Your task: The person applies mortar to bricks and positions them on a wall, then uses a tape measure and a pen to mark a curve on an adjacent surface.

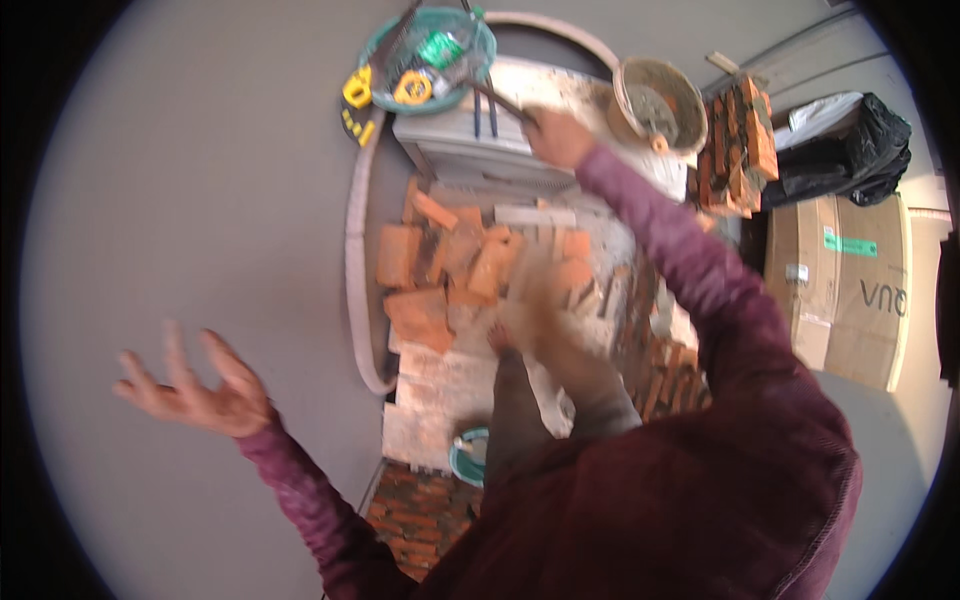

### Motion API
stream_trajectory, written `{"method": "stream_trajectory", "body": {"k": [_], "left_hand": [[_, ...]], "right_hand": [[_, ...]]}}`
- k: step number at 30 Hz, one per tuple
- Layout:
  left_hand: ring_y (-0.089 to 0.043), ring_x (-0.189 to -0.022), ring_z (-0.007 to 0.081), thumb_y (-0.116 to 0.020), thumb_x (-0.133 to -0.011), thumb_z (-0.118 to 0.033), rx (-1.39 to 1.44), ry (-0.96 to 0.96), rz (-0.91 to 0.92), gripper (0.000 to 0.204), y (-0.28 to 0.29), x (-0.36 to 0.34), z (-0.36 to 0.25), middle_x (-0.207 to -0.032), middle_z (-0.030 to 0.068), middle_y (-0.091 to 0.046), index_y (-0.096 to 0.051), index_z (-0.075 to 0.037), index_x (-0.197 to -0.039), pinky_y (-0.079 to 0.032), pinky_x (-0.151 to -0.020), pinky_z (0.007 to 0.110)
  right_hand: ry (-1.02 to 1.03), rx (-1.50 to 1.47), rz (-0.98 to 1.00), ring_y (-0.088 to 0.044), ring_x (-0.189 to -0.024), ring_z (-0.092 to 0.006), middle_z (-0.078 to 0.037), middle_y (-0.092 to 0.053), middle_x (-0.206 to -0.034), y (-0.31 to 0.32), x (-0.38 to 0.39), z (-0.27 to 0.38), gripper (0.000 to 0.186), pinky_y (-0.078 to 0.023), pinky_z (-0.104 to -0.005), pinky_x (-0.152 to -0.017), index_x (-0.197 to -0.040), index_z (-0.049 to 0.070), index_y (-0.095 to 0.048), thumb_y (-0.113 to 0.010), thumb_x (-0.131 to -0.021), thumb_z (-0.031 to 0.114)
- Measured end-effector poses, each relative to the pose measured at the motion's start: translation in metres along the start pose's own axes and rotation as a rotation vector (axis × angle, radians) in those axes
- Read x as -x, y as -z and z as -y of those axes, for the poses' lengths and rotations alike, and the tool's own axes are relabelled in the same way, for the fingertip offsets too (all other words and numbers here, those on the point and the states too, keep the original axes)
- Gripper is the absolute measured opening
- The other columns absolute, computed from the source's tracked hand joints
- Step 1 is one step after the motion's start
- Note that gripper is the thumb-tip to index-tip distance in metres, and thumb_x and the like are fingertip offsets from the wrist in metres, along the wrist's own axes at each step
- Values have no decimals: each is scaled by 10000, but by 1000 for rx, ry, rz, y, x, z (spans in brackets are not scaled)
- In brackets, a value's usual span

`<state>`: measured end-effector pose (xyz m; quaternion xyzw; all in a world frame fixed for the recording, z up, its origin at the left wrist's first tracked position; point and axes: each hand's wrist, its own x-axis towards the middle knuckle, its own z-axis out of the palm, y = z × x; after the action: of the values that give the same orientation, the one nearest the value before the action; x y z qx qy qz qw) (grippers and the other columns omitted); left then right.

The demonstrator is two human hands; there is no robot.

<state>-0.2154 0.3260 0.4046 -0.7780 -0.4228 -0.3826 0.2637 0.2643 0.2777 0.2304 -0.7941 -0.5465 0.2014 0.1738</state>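
My right hand (pixel 558 138) grips the dark handle of a tool (pixel 508 105) whose far end is over a teal basin (pixel 482 40), too indistinct to name. The basin holds a green item (pixel 438 48), a yellow tape measure (pixel 413 88) and other tools; a yellow-handled tool (pixel 357 88) lies across its left rim. Blue handles (pixel 492 118) hang at its front. The basin stands on a pale, dusty box-like platform (pixel 440 155). My left hand (pixel 195 385) is raised on the left with fingers spread, holding nothing, against the grey wall.
Broken orange tiles (pixel 410 320) and pale boards (pixel 420 385) lie around my feet. A mortar bucket (pixel 660 95), stacked bricks (pixel 740 150), black bags (pixel 850 150) and a cardboard box (pixel 840 300) stand at the right. A pale hose (pixel 358 260) bends along the left; a teal bucket (pixel 462 450) is low.
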Motion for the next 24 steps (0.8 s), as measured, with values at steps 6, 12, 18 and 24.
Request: {"method": "stream_trajectory", "body": {"k": [6, 12, 18, 24], "left_hand": [[-282, -1385, 359, -852, -760, -339, -273, -146, -134, 418, 22, -40, 92, -1493, 34, -383, -741, -348, -1164, -322, -1077, 557], [-278, -1393, 337, -813, -754, -495, -438, -72, -39, 489, 19, -39, 94, -1508, -2, -375, -680, -481, -1225, -229, -1066, 612], [-89, -1536, 366, -794, -781, -469, -415, 38, 3, 693, 14, -39, 70, -1655, 18, -222, -518, -504, -1415, -54, -1170, 666], [32, -1557, 361, -809, -759, -427, -430, 191, 76, 945, -12, -62, 33, -1683, 94, -121, -333, -316, -1568, 8, -1179, 670]], "right_hand": [[237, 626, 48, -676, -1079, -357, -240, -700, -1139, 29, -182, -15, 465, -529, -457, -930, -1132, 15, -732, -550, -936, 396], [-124, 253, 221, -715, -966, -304, -199, -735, -1022, 55, -222, 53, 329, -559, -412, -851, -1076, 2, -744, -668, -884, 259], [-1, 347, -99, -686, -1060, -364, -207, -714, -1119, 54, -197, 78, 411, -540, -452, -935, -1089, 66, -739, -776, -733, 269], [300, 345, -194, -648, -1088, -405, -241, -675, -1170, 32, -239, -43, 336, -522, -495, -943, -1122, 58, -704, -585, -889, 270]]}}
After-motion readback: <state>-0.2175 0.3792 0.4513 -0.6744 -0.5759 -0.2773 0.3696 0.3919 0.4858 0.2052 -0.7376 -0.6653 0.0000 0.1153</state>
